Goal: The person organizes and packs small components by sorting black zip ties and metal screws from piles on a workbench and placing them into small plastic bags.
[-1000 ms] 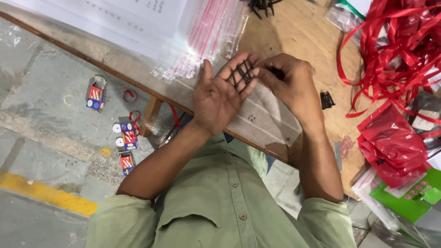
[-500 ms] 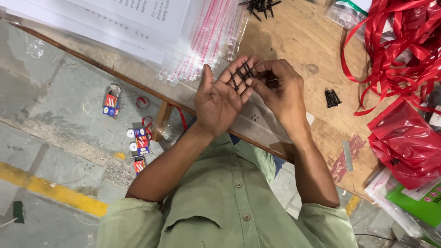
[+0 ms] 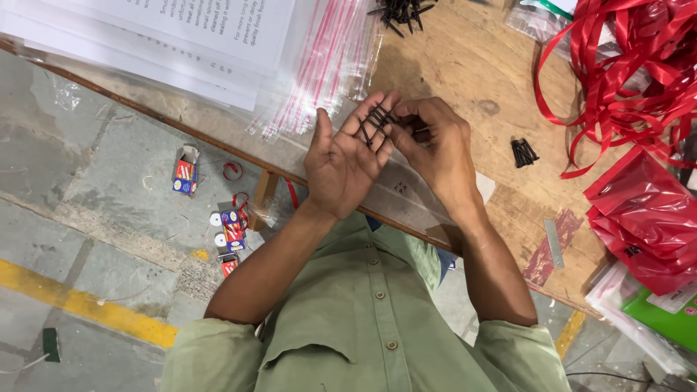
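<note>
My left hand point(image 3: 347, 158) is held palm up above the edge of the wooden table point(image 3: 465, 65). Several black screws point(image 3: 375, 122) lie across its fingers. My right hand point(image 3: 434, 149) is right beside it, fingers curled, its fingertips touching the screws on the left fingers. A clear plastic bag point(image 3: 406, 190) lies on the table under both hands.
A pile of black screws point(image 3: 399, 11) sits at the table's far edge, a small bunch of black screws point(image 3: 523, 152) to the right. Clear zip bags with red stripes point(image 3: 327, 62), printed sheets point(image 3: 210, 29), tangled red ribbon point(image 3: 624, 65) and red bags point(image 3: 642, 218) surround them. Small boxes point(image 3: 186, 170) litter the floor.
Both hands stay together with the screws; the right fingers have shifted slightly over the left fingers. The view has drifted a little.
</note>
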